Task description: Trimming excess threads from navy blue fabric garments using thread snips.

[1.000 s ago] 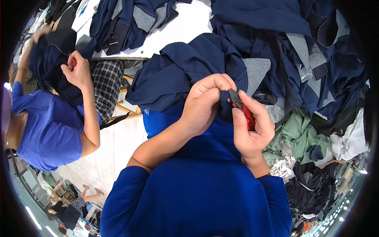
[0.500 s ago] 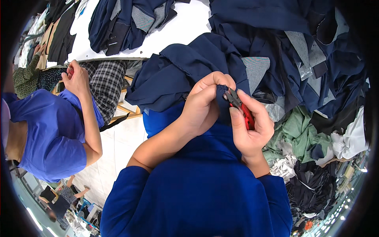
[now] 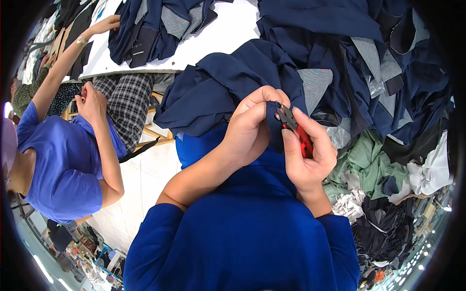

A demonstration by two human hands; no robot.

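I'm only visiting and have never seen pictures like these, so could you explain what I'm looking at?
There's no machine: these are a person's bare hands, filmed by a wide, downward-looking camera worn on the head, so straight edges bend. The left hand pinches an edge of navy cloth. The right hand holds red-and-black clippers, their tip close to that edge. Ahead, navy garments lie on a white table. To the left, a co-worker in a violet-blue top has one hand at them.

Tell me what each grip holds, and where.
Right grip: small clippers, by the red handles. Left grip: navy cloth, pinched by an edge.
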